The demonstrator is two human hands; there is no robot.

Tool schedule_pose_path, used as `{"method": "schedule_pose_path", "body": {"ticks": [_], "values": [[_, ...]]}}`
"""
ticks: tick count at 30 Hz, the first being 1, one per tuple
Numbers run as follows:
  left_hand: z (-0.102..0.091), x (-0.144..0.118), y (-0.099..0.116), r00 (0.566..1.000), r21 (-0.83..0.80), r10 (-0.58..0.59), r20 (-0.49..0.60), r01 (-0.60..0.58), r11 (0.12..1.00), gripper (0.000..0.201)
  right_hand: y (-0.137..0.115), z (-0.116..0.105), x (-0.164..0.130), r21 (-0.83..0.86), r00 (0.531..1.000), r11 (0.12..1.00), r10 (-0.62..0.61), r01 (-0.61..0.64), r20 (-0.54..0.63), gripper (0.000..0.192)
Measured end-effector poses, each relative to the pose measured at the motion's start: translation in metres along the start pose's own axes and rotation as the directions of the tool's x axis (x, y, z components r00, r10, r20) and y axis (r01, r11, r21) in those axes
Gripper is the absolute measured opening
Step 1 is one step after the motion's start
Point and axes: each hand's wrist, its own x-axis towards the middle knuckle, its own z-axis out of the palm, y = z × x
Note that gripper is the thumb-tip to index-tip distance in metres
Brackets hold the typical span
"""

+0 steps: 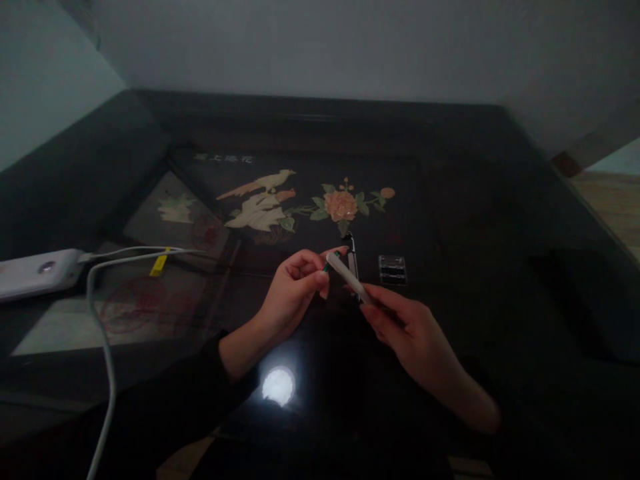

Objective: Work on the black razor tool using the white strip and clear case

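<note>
Near the middle of the dark tabletop, my left hand [295, 287] is closed in a pinch on a small green object [327, 265], mostly covered by the fingers. My right hand [410, 327] grips the lower end of a pale, slim bar [347, 275], which slants up and left until its tip meets or overlaps the green object. Just behind the bar lies a thin, shiny, whitish strip [352, 248], partly hidden. To the right of it is a small black rectangular piece with clear edges [393, 270]. The dim light hides finer detail.
A white power bank [40, 272] with a white cable [107, 353] sits at the left; the cable runs toward the front edge and carries a yellow tag [159, 262]. The glossy black table [480, 267] has an inlaid bird-and-flower picture and meets a pale wall [320, 50].
</note>
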Motion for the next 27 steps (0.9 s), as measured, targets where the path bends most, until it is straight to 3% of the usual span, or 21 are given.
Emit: {"method": "schedule_pose_path", "body": {"ticks": [6,20,27], "values": [[-0.001,-0.001,0.001,0.999,0.008,-0.029,-0.021,0.029,1.0,0.037,-0.003,0.0,-0.003,0.042,0.997,0.999,0.015,-0.018,0.07,0.039],[0.0,-0.003,-0.001,1.0,0.06,0.003,-0.027,-0.001,0.998,0.035,0.008,-0.004,0.004,-0.09,0.988,0.995,0.018,-0.033,-0.155,0.038],[0.001,-0.001,0.001,0.999,0.049,-0.016,-0.03,0.018,0.999,0.038,0.001,-0.001,0.001,-0.024,0.999,1.0,0.018,-0.019,-0.05,0.038]]}}
